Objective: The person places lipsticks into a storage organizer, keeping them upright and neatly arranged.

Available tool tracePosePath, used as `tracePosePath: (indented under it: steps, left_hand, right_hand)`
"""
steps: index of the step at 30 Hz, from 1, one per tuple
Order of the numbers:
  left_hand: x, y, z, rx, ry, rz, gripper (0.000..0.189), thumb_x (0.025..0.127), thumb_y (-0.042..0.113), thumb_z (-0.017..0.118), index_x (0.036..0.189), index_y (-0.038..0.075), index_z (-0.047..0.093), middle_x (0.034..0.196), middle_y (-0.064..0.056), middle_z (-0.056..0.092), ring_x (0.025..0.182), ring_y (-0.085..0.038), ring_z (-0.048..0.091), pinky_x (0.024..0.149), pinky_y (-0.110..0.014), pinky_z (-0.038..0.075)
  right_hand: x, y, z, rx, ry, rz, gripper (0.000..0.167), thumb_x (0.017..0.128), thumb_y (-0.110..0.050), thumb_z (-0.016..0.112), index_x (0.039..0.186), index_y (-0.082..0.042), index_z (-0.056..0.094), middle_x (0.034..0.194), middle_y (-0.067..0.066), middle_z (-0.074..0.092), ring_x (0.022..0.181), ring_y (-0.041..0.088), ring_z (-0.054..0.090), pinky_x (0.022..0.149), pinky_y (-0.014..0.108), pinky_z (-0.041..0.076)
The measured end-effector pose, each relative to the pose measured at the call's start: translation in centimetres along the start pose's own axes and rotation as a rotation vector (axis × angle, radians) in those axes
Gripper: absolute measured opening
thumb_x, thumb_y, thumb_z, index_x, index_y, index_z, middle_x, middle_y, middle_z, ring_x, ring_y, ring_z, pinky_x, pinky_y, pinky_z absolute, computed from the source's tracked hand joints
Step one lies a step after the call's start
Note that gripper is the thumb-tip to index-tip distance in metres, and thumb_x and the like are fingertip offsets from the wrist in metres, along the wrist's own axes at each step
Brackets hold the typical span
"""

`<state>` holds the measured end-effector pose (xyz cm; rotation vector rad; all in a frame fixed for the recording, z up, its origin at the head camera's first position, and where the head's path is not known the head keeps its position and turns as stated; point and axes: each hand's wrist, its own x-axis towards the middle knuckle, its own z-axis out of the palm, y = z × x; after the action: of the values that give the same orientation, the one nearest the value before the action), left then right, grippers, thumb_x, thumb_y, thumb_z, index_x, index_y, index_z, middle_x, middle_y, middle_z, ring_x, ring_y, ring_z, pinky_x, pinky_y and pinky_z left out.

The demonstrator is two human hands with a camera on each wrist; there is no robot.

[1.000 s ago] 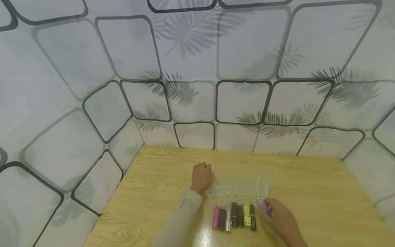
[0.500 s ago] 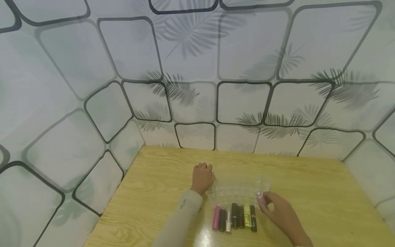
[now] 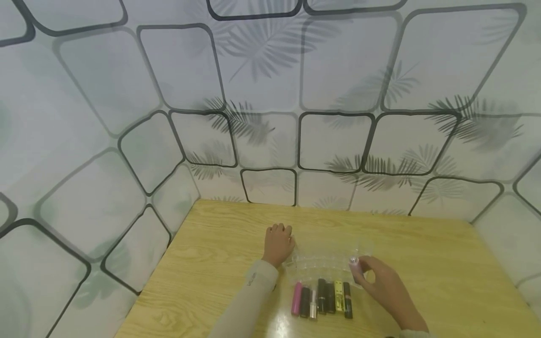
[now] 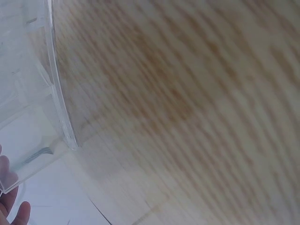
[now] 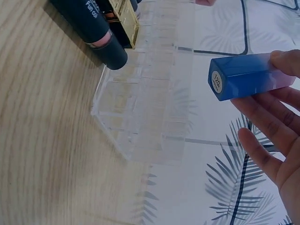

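My right hand (image 3: pixel 382 284) pinches a square lipstick tube (image 5: pixel 248 75) that fades from blue to pink, with a round label on its blue end. The tube is above the right part of a clear plastic organizer (image 5: pixel 140 103), apart from it in the right wrist view. My left hand (image 3: pixel 278 243) holds the organizer's left end; in the left wrist view its fingertips (image 4: pixel 5 176) show at the clear corner. In front of the organizer lies a row of cosmetics, among them a pink tube (image 3: pixel 296 298), a gold case (image 3: pixel 339 295) and a black tube with a pink band (image 3: pixel 348 300).
Everything is on a wood-grain table (image 3: pixel 444 277). Patterned walls (image 3: pixel 262 141) with leaf prints and dark outlines rise behind it and along its sides. More dark tubes (image 3: pixel 305 302) and a clear slim tube (image 3: pixel 313 305) lie in the row.
My right hand has moved up and away from the front row with the lipstick, which has turned more upright over the organizer's right part. My left hand keeps its place.
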<state>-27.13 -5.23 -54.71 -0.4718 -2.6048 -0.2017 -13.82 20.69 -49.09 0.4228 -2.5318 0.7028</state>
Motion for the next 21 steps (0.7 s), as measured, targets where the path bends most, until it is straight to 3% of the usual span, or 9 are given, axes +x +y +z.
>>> tracePosePath:
  steps: [13, 21]
  left_hand:
    - [-0.1, 0.0, 0.1, 0.001, 0.001, -0.003, 0.014, 0.083, 0.025, 0.061, 0.092, 0.015, 0.064, 0.083, -0.002, 0.062, 0.079, -0.017, 0.058, 0.079, -0.036, 0.048]
    - [-0.1, 0.0, 0.0, -0.003, 0.0, -0.008, 0.013, 0.083, 0.025, 0.061, 0.09, 0.015, 0.063, 0.083, -0.002, 0.061, 0.079, -0.017, 0.057, 0.079, -0.036, 0.048]
  right_hand:
    - [0.8, 1.0, 0.2, 0.049, 0.052, -0.002, 0.025, 0.071, -0.012, 0.078, 0.094, -0.012, 0.068, 0.079, -0.009, 0.067, 0.074, 0.004, 0.061, 0.07, 0.032, 0.053]
    - [1.7, 2.1, -0.1, 0.071, 0.115, -0.052, 0.03, 0.066, -0.005, 0.08, 0.093, -0.009, 0.068, 0.078, -0.006, 0.068, 0.071, 0.006, 0.062, 0.073, 0.012, 0.046]
